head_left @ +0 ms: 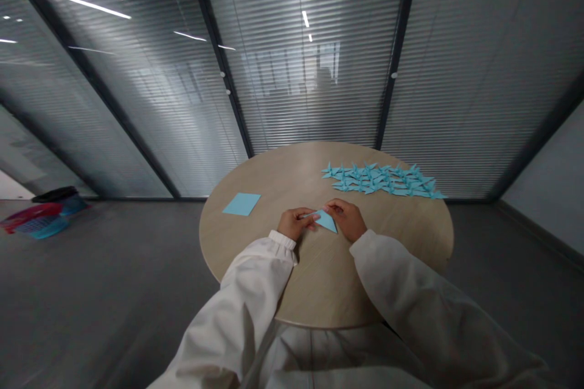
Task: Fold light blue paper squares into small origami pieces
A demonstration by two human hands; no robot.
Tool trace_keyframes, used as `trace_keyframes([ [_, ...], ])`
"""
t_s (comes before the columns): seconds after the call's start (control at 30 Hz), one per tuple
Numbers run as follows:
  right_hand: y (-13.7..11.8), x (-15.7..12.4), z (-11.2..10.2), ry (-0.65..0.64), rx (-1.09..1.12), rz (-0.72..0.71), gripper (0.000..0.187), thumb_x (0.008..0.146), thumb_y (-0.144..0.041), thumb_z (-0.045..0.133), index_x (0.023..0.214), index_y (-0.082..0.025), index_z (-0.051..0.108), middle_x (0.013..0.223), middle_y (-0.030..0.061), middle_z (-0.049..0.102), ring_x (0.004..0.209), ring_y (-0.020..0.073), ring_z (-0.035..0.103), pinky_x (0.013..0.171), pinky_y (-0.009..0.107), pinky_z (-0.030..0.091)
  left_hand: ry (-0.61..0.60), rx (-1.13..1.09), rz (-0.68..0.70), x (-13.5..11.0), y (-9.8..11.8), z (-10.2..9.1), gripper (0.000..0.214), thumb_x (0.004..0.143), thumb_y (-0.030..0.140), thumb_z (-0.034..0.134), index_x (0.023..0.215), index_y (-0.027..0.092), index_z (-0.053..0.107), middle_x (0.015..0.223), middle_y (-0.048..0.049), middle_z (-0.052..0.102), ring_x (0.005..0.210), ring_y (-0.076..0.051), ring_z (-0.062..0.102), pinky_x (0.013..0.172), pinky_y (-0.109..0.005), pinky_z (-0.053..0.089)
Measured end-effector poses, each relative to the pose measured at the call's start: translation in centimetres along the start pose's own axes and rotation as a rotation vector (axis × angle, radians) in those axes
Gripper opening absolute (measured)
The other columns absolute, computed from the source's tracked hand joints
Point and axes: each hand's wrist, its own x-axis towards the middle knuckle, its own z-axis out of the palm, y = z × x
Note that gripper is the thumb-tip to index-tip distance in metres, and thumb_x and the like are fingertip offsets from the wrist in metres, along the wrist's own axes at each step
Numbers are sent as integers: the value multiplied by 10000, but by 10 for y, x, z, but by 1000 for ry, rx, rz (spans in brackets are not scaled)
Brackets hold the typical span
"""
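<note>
Between my two hands is a small piece of folded light-blue paper (326, 222), with a pointed corner toward the lower right. My left hand (294, 223) pinches its left end between thumb and fingers. On the other side, my right hand (347, 217) has its fingers closed on the paper's upper edge. Both hands are just above the round wooden table (328, 279). A flat blue paper sheet (242, 204) lies to the left of my left hand. Beyond my right hand, several blue folded paper cranes (378, 179) sit in rows.
Glass panels with blinds (314, 109) and dark frames stand behind the table. On the grey floor (150, 267) at the far left are a red and blue basket (39, 223) and a dark-rimmed container (61, 197). A pale wall (547, 176) rises at the right.
</note>
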Motion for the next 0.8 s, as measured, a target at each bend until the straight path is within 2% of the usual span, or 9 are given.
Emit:
trace_keyframes([
  [0.17,1,0,0,72,36,-14,218,790,-366,520,783,-186,645,782,25,655,724,158,591,707,274,455,-11,-153,-41,2,1,0,474,567,469,732,801,62,667,678,-109,689,620,-182,650,572,-260,520],
  [0.43,-4,-1,0,97,68,-47,213,796,-357,522,780,-186,648,810,35,657,760,165,593,738,279,452,32,-159,-47,-1,9,-1,425,537,418,762,775,74,687,654,-81,685,618,-183,649,555,-255,523],
  [0.57,-1,-1,0,42,75,7,212,802,-365,519,802,-202,655,787,13,662,729,153,592,694,261,454,78,-149,-29,0,7,-2,405,532,407,762,763,81,697,647,-71,683,602,-176,641,519,-241,514],
  [0.8,9,0,4,-63,142,62,255,771,-342,557,978,-213,629,824,17,667,744,156,614,684,265,473,174,-142,27,0,6,-4,401,555,413,746,780,84,706,675,-74,684,600,-164,625,524,-242,510],
])
